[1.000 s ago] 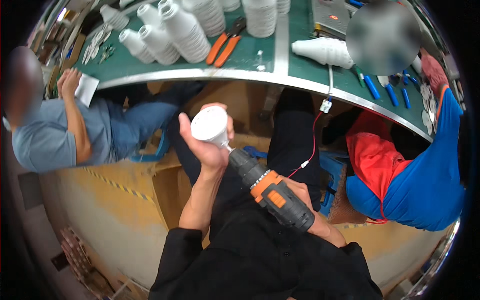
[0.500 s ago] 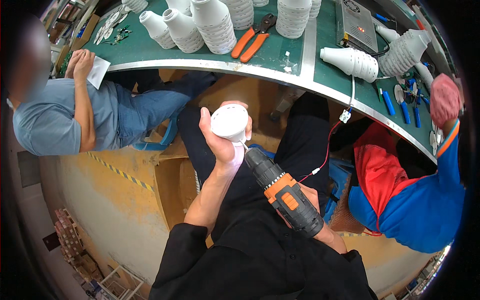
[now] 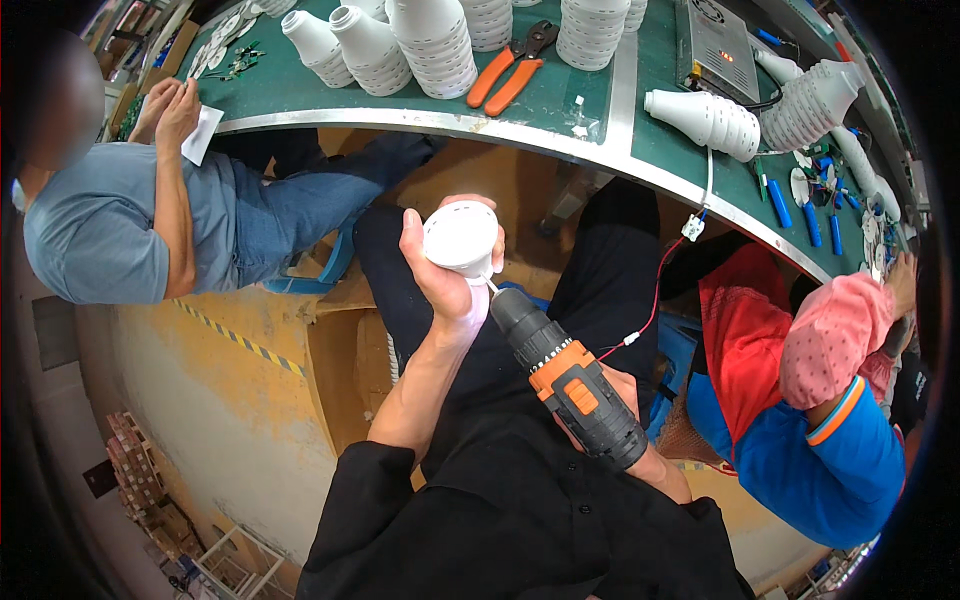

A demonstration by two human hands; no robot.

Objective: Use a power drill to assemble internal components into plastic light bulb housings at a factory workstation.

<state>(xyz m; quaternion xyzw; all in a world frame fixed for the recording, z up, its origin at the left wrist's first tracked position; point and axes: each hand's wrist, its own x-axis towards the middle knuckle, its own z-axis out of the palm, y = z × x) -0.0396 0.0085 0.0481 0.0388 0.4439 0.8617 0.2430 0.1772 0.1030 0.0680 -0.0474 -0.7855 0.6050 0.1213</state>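
Note:
My left hand [image 3: 447, 282] is wrapped round a white cone-shaped lamp housing [image 3: 461, 238], with its wide slotted end facing up, above my lap. My right hand [image 3: 617, 393] grips a black and orange cordless drill [image 3: 572, 385] that slants up and left. Its bit reaches the lower side of the housing close to my left palm; whether it touches the plastic or a screw there is hidden. Light from the drill shines on my left wrist. The drill's handle and most of my right fingers are out of sight beneath its body.
On the green workbench [image 3: 400, 112] stand stacked white housings [image 3: 433, 45], orange-handled pliers [image 3: 513, 68] and a metal power supply [image 3: 718, 50]. A red wire [image 3: 655, 290] hangs from the bench edge at my right. One co-worker [image 3: 110, 220] sits left, another [image 3: 800, 420] right.
The right co-worker's pink-sleeved arm has come down and nearer. At left, the co-worker's hands have shifted slightly. My hands, the drill and the housing have hardly moved.

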